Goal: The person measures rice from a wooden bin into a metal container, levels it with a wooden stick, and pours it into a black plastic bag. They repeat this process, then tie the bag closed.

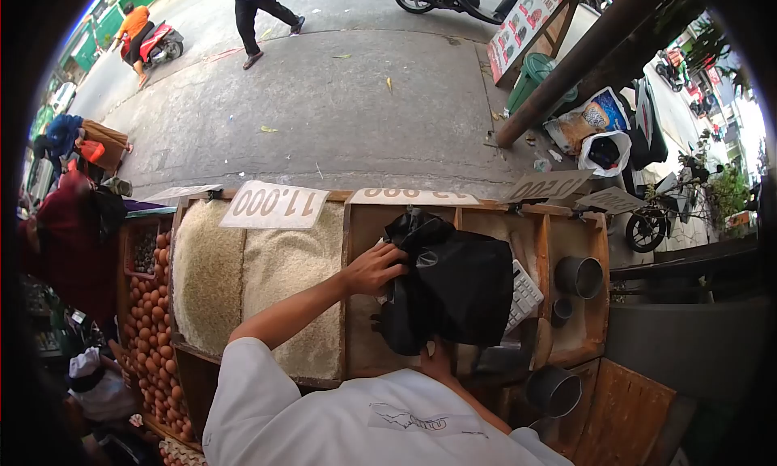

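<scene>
While the left hand [376,268] holds the black bag [469,288] with bent fingers, the right hand [437,361], its grip hidden, maybe props the bag's near side, mid-counter [600,316]. Price signs [273,206] line the far edge, perhaps so buyers can read.

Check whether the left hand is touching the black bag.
Touching. The head view shows it: the left hand's fingers lie against the left side of the black bag, with no gap visible between them.

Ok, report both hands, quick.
Left hand: partly closed, gripping the black bag.
Right hand: at the bag's near edge, partly hidden; grip cannot be told.
</scene>
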A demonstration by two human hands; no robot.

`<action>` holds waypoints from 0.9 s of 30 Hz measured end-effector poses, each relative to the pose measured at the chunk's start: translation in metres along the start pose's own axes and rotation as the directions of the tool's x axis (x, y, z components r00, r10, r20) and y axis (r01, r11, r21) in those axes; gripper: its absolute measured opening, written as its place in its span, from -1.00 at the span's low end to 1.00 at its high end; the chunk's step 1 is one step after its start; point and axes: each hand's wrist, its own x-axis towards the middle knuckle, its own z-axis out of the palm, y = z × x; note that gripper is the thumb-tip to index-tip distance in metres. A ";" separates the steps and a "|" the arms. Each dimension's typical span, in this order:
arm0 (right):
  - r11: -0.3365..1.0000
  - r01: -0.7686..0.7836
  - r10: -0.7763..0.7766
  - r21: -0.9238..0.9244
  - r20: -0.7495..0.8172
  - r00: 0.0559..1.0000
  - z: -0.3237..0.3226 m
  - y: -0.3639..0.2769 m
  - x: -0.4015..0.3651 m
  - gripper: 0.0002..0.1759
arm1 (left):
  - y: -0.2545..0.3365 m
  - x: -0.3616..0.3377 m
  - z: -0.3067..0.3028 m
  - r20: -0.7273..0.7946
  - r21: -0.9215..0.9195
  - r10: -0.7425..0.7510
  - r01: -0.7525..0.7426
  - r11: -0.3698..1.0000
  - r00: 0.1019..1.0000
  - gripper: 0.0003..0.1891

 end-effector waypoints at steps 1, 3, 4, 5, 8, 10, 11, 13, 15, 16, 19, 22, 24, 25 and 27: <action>0.999 0.019 -0.016 0.046 -0.057 0.998 0.002 0.001 0.000 -0.57 | -0.002 -0.003 -0.002 0.006 -0.019 -0.024 0.024 1.000 1.000 -0.58; 0.994 0.055 -0.045 0.092 -0.115 0.992 0.004 0.002 0.000 -0.63 | -0.005 -0.009 -0.004 0.008 -0.023 -0.046 0.047 0.999 0.999 -0.52; 0.996 0.015 -0.007 0.088 -0.094 0.996 0.005 0.003 -0.001 -0.63 | -0.005 -0.016 -0.002 0.042 -0.088 -0.069 0.073 0.993 0.997 -0.49; 0.996 -0.023 0.029 0.083 -0.069 0.997 0.007 0.006 0.000 -0.63 | -0.004 -0.020 -0.005 0.077 -0.149 -0.093 0.103 0.983 0.993 -0.45; 0.988 0.156 -0.156 -0.016 -0.158 0.975 0.010 0.010 0.006 -0.64 | -0.006 -0.024 -0.019 0.105 -0.108 -0.247 0.258 0.960 0.963 -0.43; 0.986 0.169 -0.164 0.008 -0.200 0.966 0.004 0.001 0.008 -0.61 | -0.010 -0.027 -0.028 0.100 -0.103 -0.369 0.378 0.920 0.924 -0.42; 0.986 0.165 -0.153 0.029 -0.253 0.955 0.001 -0.006 0.012 -0.59 | -0.016 -0.032 -0.027 0.091 -0.085 -0.378 0.385 0.919 0.921 -0.42; 0.963 0.105 -0.019 0.248 -0.327 0.945 0.005 0.000 0.022 -0.56 | -0.027 -0.044 -0.021 0.092 -0.066 -0.420 0.427 0.902 0.903 -0.37; 0.887 0.047 0.136 0.460 -0.357 0.924 0.005 -0.003 0.034 -0.53 | -0.035 -0.051 -0.020 0.084 -0.072 -0.414 0.420 0.905 0.907 -0.34; 0.900 0.130 0.053 0.416 -0.401 0.915 -0.001 -0.014 0.040 -0.51 | -0.037 -0.053 -0.019 0.086 -0.094 -0.398 0.405 0.910 0.913 -0.32; 0.941 0.245 -0.144 0.233 -0.380 0.914 0.002 -0.013 0.059 -0.49 | -0.040 -0.059 -0.009 0.196 0.062 -0.362 0.357 0.932 0.911 -0.32; 0.963 0.270 -0.262 0.021 -0.183 0.948 0.009 -0.002 0.072 -0.48 | -0.062 -0.068 0.009 0.478 0.320 -0.416 0.287 0.903 0.774 -0.47; 0.966 0.259 -0.258 0.001 -0.058 0.964 0.019 0.014 0.072 -0.48 | -0.090 -0.100 0.055 0.592 0.443 -0.432 0.172 0.880 0.681 -0.56; 0.969 0.241 -0.238 0.051 -0.065 0.969 0.033 0.034 0.073 -0.47 | -0.115 -0.135 0.092 0.486 0.422 -0.381 0.171 0.891 0.787 -0.59; 0.974 0.221 -0.226 -0.058 -0.102 0.969 0.061 0.079 0.075 -0.48 | -0.085 -0.093 0.049 0.404 0.469 -0.241 0.026 0.883 0.883 -0.54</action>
